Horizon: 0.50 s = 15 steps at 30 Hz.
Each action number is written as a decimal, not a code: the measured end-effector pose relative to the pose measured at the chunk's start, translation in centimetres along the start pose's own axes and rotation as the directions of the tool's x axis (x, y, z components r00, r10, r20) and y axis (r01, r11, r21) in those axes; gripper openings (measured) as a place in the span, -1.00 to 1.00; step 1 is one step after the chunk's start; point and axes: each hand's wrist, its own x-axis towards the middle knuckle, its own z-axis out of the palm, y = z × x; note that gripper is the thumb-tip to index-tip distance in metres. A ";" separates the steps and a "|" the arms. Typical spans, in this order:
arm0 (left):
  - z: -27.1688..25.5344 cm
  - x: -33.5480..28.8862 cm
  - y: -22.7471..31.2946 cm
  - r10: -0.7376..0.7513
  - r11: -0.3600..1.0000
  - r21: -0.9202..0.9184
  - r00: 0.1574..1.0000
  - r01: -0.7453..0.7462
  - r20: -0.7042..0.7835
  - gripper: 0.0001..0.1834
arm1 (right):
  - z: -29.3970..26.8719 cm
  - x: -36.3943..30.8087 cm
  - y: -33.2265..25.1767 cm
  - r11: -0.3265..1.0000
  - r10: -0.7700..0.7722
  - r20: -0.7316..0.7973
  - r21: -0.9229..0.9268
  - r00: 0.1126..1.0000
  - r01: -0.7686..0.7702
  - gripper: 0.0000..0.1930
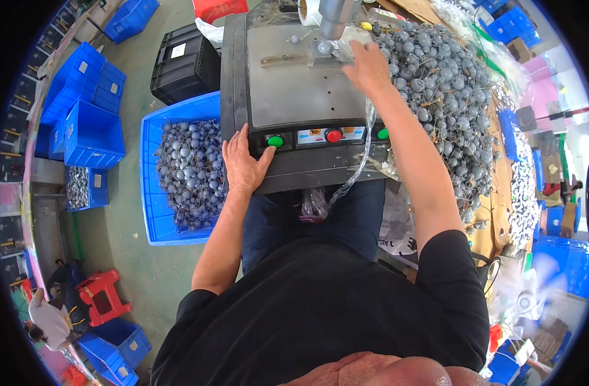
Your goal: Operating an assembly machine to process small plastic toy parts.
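My left hand lies at the front left edge of a grey metal press machine. Its fingers are stretched out, and the thumb reaches to the left green button. My right hand is over the machine's far right side, its fingers apart beside clear plastic. Just left of it, a small clear fixture holds a greyish ball below the metal press head. Another small ball with a thin stem lies to the left. Whatever is under my right fingertips is hidden.
A large heap of grey stemmed balls covers the bench at right. On the left floor stand a blue crate of similar balls and a black crate. A red button sits mid-panel. A clear plastic strip hangs over the machine's front.
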 end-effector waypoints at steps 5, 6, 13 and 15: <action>0.3 0.1 0.2 0.011 1.000 -0.001 1.000 -0.011 -0.009 -0.02 | -1.6 -3.7 5.0 0.931 0.267 0.124 0.223 0.956 -0.289 -0.64; 0.3 0.1 0.1 0.008 1.000 0.004 1.000 -0.008 -0.014 -0.02 | -2.9 -3.9 4.7 0.880 0.305 0.142 0.337 0.942 -0.336 -0.64; 0.4 0.2 0.0 0.034 0.999 0.019 0.999 -0.033 -0.020 -0.03 | -3.7 -9.5 -8.0 0.872 0.027 0.134 0.482 0.991 -0.089 -0.73; 0.5 0.3 0.1 0.041 0.999 0.025 0.999 -0.040 -0.030 -0.05 | -2.6 -11.5 -8.0 0.829 0.064 0.183 0.537 0.981 -0.154 -0.72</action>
